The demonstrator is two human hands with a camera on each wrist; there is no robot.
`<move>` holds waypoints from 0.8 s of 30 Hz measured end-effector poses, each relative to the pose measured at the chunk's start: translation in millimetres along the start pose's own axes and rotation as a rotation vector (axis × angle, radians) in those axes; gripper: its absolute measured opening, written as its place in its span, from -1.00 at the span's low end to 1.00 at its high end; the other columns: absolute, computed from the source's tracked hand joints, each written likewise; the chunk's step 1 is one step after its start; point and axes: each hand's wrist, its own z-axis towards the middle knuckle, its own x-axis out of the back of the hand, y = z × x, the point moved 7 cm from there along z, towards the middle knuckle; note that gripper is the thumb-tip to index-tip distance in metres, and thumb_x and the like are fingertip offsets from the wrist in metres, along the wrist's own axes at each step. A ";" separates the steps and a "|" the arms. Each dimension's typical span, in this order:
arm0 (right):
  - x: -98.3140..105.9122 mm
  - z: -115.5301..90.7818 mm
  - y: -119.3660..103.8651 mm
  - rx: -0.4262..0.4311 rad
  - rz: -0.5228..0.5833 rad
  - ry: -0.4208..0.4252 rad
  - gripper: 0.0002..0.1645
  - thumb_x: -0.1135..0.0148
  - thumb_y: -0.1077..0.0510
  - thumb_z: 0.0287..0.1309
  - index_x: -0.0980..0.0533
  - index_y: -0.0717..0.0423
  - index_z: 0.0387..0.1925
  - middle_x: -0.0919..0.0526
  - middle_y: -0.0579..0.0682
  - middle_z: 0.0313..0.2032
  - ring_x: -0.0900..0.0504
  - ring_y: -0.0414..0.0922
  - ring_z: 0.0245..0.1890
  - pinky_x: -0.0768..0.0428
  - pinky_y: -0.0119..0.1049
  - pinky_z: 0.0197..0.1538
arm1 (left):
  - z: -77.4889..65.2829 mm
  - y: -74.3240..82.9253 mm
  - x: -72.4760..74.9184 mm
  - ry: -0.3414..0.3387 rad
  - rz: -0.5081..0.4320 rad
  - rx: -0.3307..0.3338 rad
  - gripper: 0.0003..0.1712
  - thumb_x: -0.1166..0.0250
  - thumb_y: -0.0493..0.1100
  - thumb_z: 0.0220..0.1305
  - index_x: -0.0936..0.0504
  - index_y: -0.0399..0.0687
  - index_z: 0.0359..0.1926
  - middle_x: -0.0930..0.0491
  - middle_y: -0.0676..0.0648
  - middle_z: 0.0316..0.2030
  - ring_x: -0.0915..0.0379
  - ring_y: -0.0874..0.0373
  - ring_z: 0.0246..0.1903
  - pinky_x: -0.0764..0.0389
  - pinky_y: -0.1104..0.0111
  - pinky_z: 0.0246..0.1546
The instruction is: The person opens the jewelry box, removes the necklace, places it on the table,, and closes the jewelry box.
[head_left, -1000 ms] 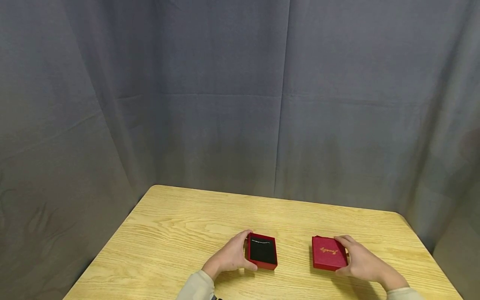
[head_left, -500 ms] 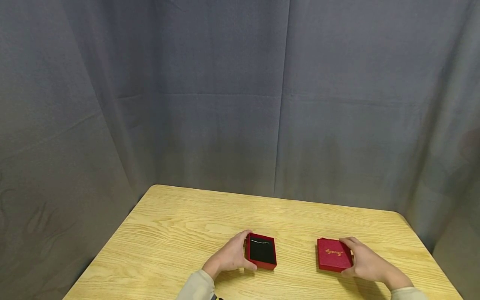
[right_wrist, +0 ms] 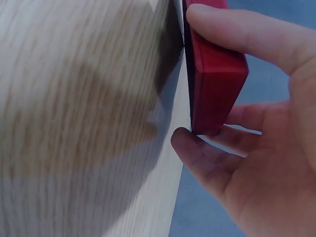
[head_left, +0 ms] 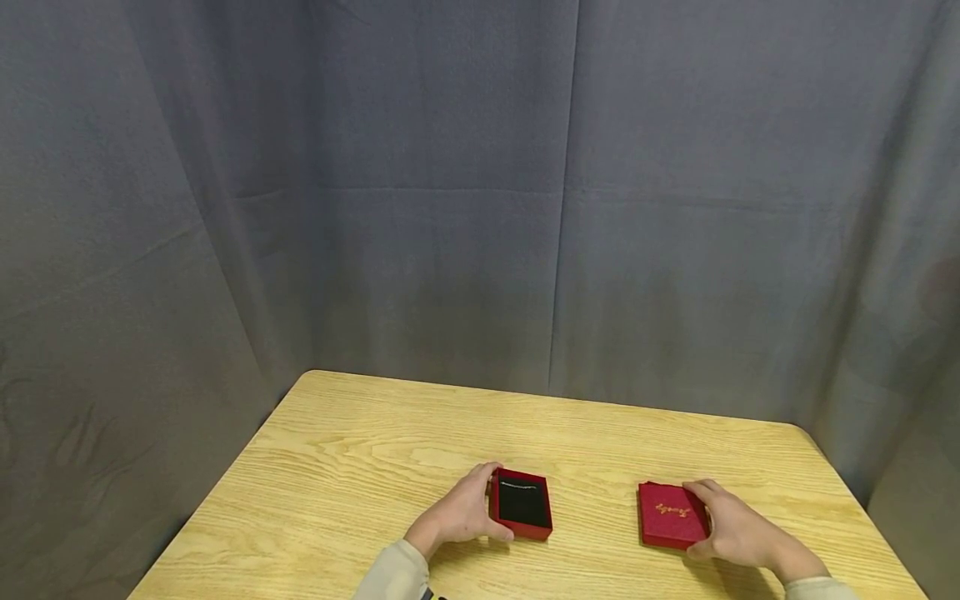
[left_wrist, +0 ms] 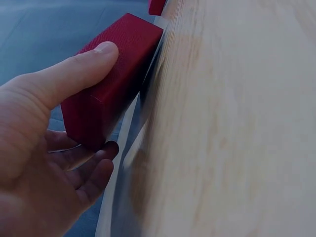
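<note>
A red jewelry box base [head_left: 523, 505] with a black insert and a thin silvery chain [head_left: 519, 485] across its upper part stands open on the table. My left hand [head_left: 462, 509] grips it from the left, thumb along the near side and fingers at the far side. In the left wrist view the thumb presses the red wall of the box base [left_wrist: 123, 54]. Farther right, my right hand [head_left: 738, 525] holds the red box lid [head_left: 672, 517], gold lettering facing up. The right wrist view shows the thumb on the side of the lid [right_wrist: 219, 94], whose underside is close to the tabletop.
Both parts are on or just over a light wood-grain table [head_left: 420, 425], with a gap of bare wood between them. Grey curtains [head_left: 450, 208] hang behind the table and along its sides.
My right hand has moved the lid to the right and slightly nearer, away from the base, and slowed. My left hand and the box base have hardly shifted.
</note>
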 end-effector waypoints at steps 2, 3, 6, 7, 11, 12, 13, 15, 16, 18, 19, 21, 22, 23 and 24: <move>-1.0 0.1 1.5 -0.003 0.004 -0.003 0.11 -0.58 0.00 -0.51 -0.34 0.46 0.14 -0.45 0.13 0.01 -0.46 0.00 -0.05 -0.47 -0.02 -0.01 | -0.4 0.5 0.4 -0.002 -0.001 -0.002 0.16 -0.56 0.03 -0.14 -0.10 -0.25 0.38 -0.27 -0.12 0.22 -0.30 -0.01 0.11 -0.40 0.12 0.08; -1.4 0.2 2.3 -0.005 0.006 -0.004 0.11 -0.58 0.00 -0.51 -0.34 0.46 0.14 -0.45 0.13 0.01 -0.46 -0.01 -0.05 -0.47 -0.03 -0.01 | -0.4 0.6 0.6 -0.002 -0.001 -0.006 0.16 -0.56 0.02 -0.14 -0.11 -0.26 0.38 -0.27 -0.12 0.21 -0.31 -0.01 0.10 -0.40 0.13 0.08; -3.1 0.8 4.8 -0.008 0.019 -0.022 0.11 -0.58 0.01 -0.49 -0.32 0.47 0.14 -0.44 0.12 0.00 -0.45 -0.02 -0.07 -0.48 -0.09 -0.04 | -0.5 0.1 1.0 0.002 0.009 -0.014 0.16 -0.57 0.03 -0.15 -0.11 -0.26 0.37 -0.28 -0.10 0.20 -0.31 0.00 0.09 -0.41 0.14 0.07; -3.5 0.9 5.5 -0.009 0.021 -0.028 0.11 -0.58 0.01 -0.48 -0.32 0.47 0.14 -0.44 0.12 0.00 -0.45 -0.03 -0.08 -0.48 -0.11 -0.06 | -0.5 -0.1 1.1 0.003 0.009 -0.016 0.16 -0.57 0.03 -0.15 -0.11 -0.27 0.37 -0.28 -0.10 0.20 -0.32 0.00 0.09 -0.40 0.14 0.08; -4.7 1.3 7.1 -0.011 0.014 -0.040 0.11 -0.59 0.03 -0.51 -0.32 0.47 0.14 -0.45 0.11 -0.02 -0.45 -0.05 -0.11 -0.48 -0.15 -0.08 | 0.1 -1.7 0.4 0.007 0.018 -0.024 0.16 -0.57 0.03 -0.15 -0.11 -0.28 0.37 -0.30 -0.10 0.19 -0.31 -0.01 0.11 -0.39 0.14 0.10; -4.9 1.3 7.2 -0.011 0.011 -0.041 0.11 -0.59 0.03 -0.52 -0.32 0.47 0.14 -0.45 0.11 -0.02 -0.45 -0.04 -0.11 -0.48 -0.14 -0.08 | 0.3 -2.2 0.4 0.008 0.024 -0.021 0.17 -0.57 0.04 -0.15 -0.11 -0.27 0.38 -0.30 -0.10 0.20 -0.31 0.00 0.11 -0.38 0.14 0.11; -5.1 1.4 7.5 -0.015 0.009 -0.042 0.11 -0.59 0.03 -0.53 -0.32 0.46 0.14 -0.45 0.11 -0.02 -0.45 -0.04 -0.10 -0.48 -0.13 -0.08 | 0.4 -2.4 0.5 0.009 0.024 -0.021 0.17 -0.57 0.04 -0.15 -0.10 -0.27 0.38 -0.29 -0.11 0.21 -0.30 -0.01 0.13 -0.37 0.13 0.12; -5.3 1.8 8.2 -0.016 0.005 -0.046 0.11 -0.59 0.04 -0.54 -0.32 0.45 0.14 -0.45 0.13 -0.01 -0.45 -0.02 -0.09 -0.48 -0.12 -0.08 | 0.6 -3.5 0.3 0.009 0.031 -0.012 0.19 -0.57 0.04 -0.15 -0.09 -0.24 0.39 -0.26 -0.14 0.25 -0.26 -0.03 0.18 -0.34 0.09 0.14; -5.5 1.7 8.6 -0.018 0.004 -0.048 0.12 -0.60 0.04 -0.54 -0.32 0.46 0.14 -0.45 0.14 -0.01 -0.45 -0.01 -0.09 -0.48 -0.11 -0.08 | 0.7 -4.1 0.1 0.009 0.034 -0.007 0.20 -0.57 0.04 -0.16 -0.08 -0.23 0.40 -0.23 -0.16 0.28 -0.22 -0.05 0.21 -0.32 0.07 0.16; -5.9 1.9 9.2 -0.020 0.000 -0.050 0.12 -0.60 0.05 -0.56 -0.32 0.46 0.13 -0.44 0.15 0.00 -0.45 0.00 -0.09 -0.48 -0.11 -0.08 | 0.6 -4.5 0.1 0.008 0.043 0.001 0.21 -0.57 0.05 -0.16 -0.06 -0.21 0.41 -0.17 -0.19 0.32 -0.13 -0.09 0.27 -0.28 0.02 0.18; -6.3 1.7 9.0 -0.023 -0.001 -0.050 0.12 -0.60 0.06 -0.57 -0.32 0.46 0.13 -0.45 0.15 0.00 -0.45 0.00 -0.09 -0.48 -0.12 -0.08 | 0.6 -4.7 -0.1 0.009 0.048 0.001 0.21 -0.57 0.05 -0.16 -0.06 -0.21 0.41 -0.16 -0.19 0.33 -0.10 -0.11 0.29 -0.26 0.01 0.19; -6.8 1.7 9.0 -0.025 -0.005 -0.050 0.13 -0.61 0.06 -0.58 -0.32 0.47 0.13 -0.45 0.16 0.00 -0.44 -0.01 -0.10 -0.48 -0.14 -0.09 | 0.6 -4.7 -0.6 0.011 0.062 -0.003 0.21 -0.57 0.04 -0.16 -0.07 -0.21 0.41 -0.17 -0.19 0.33 -0.06 -0.12 0.31 -0.24 -0.01 0.20; -7.3 1.8 8.9 -0.026 -0.009 -0.049 0.13 -0.61 0.07 -0.58 -0.32 0.48 0.12 -0.45 0.17 -0.01 -0.44 -0.01 -0.10 -0.48 -0.14 -0.09 | 0.7 -4.6 -0.7 0.013 0.071 -0.007 0.20 -0.57 0.04 -0.16 -0.08 -0.22 0.40 -0.18 -0.18 0.32 -0.05 -0.12 0.31 -0.24 -0.01 0.20; -7.8 2.2 9.3 -0.030 -0.011 -0.053 0.13 -0.61 0.07 -0.58 -0.32 0.49 0.12 -0.45 0.17 -0.01 -0.44 -0.01 -0.11 -0.48 -0.15 -0.10 | 0.8 -4.6 -0.8 0.015 0.078 -0.010 0.19 -0.57 0.03 -0.17 -0.09 -0.22 0.39 -0.20 -0.17 0.31 -0.06 -0.11 0.30 -0.23 0.00 0.21; -8.5 2.3 9.6 -0.039 -0.012 -0.057 0.13 -0.61 0.08 -0.58 -0.31 0.49 0.12 -0.45 0.17 -0.01 -0.44 -0.01 -0.11 -0.48 -0.14 -0.10 | 1.0 -4.9 -1.2 0.017 0.085 -0.013 0.18 -0.58 0.03 -0.17 -0.10 -0.23 0.39 -0.22 -0.17 0.29 -0.06 -0.11 0.30 -0.23 0.00 0.21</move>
